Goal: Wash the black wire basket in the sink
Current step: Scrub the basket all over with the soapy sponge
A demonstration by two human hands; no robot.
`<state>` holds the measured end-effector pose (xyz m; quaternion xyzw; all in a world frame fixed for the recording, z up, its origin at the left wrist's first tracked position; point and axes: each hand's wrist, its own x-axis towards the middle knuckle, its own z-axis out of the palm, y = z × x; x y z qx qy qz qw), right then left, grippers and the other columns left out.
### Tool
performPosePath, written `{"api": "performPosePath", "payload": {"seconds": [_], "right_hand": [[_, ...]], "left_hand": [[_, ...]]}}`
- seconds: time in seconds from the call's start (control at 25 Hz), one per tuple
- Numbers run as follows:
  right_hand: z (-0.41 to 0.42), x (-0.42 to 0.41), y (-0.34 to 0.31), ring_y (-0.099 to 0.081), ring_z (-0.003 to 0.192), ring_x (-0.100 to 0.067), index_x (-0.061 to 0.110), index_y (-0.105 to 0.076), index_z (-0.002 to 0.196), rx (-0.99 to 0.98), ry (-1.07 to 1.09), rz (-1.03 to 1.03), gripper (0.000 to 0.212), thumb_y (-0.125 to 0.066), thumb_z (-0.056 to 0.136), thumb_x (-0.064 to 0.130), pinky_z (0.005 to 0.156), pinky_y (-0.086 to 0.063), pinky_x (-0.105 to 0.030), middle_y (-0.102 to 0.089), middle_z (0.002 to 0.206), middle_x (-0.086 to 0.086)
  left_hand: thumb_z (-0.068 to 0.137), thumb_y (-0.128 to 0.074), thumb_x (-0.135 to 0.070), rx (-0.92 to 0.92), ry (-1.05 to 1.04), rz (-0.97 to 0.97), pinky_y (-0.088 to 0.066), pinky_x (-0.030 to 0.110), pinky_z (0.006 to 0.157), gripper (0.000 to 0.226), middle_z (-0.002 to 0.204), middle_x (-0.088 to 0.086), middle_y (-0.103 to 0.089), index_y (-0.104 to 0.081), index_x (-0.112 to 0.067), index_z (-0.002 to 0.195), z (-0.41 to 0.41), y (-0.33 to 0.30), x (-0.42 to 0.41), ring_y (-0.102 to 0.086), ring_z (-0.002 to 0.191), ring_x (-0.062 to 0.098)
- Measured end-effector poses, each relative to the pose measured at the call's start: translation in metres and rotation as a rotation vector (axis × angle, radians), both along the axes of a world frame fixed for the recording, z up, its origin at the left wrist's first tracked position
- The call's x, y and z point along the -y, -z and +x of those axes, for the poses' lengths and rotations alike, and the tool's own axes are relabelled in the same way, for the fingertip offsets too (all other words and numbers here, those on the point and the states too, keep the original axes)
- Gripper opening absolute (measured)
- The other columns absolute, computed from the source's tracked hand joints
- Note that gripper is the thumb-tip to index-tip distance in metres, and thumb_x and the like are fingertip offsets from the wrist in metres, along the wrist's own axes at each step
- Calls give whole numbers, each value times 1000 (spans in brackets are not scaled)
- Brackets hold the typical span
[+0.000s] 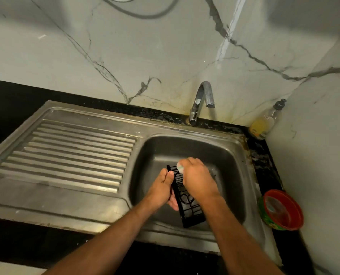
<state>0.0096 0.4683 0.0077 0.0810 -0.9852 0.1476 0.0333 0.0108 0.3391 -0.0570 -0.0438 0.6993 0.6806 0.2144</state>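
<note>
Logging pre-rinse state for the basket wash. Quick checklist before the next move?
1. Black wire basket held over the sink basin: ok, the left hand grips its left edge.
2. Scrubbing pad in contact with the basket: ok, the right hand presses it on the far end.
3. Water running from the tap: not ok, no stream visible.
4. Basket under the spout: not ok, it sits nearer the person than the spout.
5. Soap within reach: ok, the soap bottle stands in the right back corner.
6. Basket fully scrubbed: cannot tell.
</note>
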Motion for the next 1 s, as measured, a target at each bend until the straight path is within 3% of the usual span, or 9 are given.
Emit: {"api": "performPosePath", "payload": {"seconds": [0.2, 0.28, 0.36, 0.52, 0.6, 0.76, 0.84, 0.92, 1.0], "right_hand": [[38, -11, 14, -62, 91, -23, 14, -70, 92, -39, -111, -72, 42, -66, 55, -7, 77, -55, -33, -67, 91, 0], [49, -16, 11, -60, 81, -20, 17, -70, 85, -81, -165, -39, 27, -54, 64, 9, 71, -51, -30, -65, 83, 4], [54, -14, 5, -60, 80, -19, 18, -70, 86, -54, -195, -14, 32, -42, 71, 21, 69, -52, -31, -64, 82, 4], [20, 3, -1, -56, 110, -20, 18, -65, 115, 10, -35, 26, 29, -53, 89, 18, 88, -49, -33, -63, 112, 0], [8, 11, 0, -52, 114, -16, 21, -65, 113, -6, -6, 30, 24, -54, 93, 26, 93, -44, -28, -63, 114, 2], [40, 4, 3, -56, 105, -19, 17, -72, 102, -8, 21, -3, 21, -61, 85, 21, 87, -50, -29, -67, 104, 1], [63, -5, 10, -64, 87, -21, 15, -75, 89, -47, 60, -56, 25, -79, 66, 7, 72, -59, -34, -70, 89, -1], [75, -9, 17, -66, 78, -21, 14, -76, 85, -87, 66, -68, 35, -84, 54, -2, 65, -60, -33, -69, 84, -1], [74, -9, 16, -66, 77, -21, 14, -76, 87, -69, 64, -70, 30, -82, 60, 1, 64, -60, -34, -67, 88, -2]], "left_hand": [[112, -31, -28, 40, -5, 24, -49, 32, 33, 25, 52, 9, -57, -41, -12, 96, 0, -9, 5, -57, 38, 29], [112, -31, -30, 39, 1, 16, -51, 33, 35, 26, 58, 13, -59, -42, -9, 101, -3, -10, 6, -58, 40, 29], [112, -31, -30, 26, 20, -15, -51, 32, 37, 27, 58, 10, -61, -42, -6, 106, -5, -10, 6, -60, 42, 25], [112, -29, -33, 64, 56, 6, -52, 32, 38, 28, 58, 13, -61, -42, -9, 105, -9, -10, 2, -61, 44, 31], [112, -27, -33, 126, 43, 64, -54, 34, 38, 29, 58, 13, -58, -42, -9, 106, -8, -10, 2, -58, 41, 29], [113, -27, -31, 144, 55, 84, -54, 34, 38, 31, 55, 10, -57, -39, -2, 113, -6, -12, 0, -58, 39, 26], [113, -27, -31, 126, 56, 64, -56, 35, 41, 33, 55, 9, -58, -38, 0, 116, -7, -10, -3, -59, 40, 26], [113, -26, -32, 113, 72, 36, -57, 36, 43, 32, 57, 11, -60, -39, -2, 117, -10, -10, -6, -61, 43, 28], [113, -25, -32, 120, 96, 26, -58, 37, 45, 32, 59, 13, -62, -42, -5, 117, -10, -13, -8, -63, 45, 30]]}}
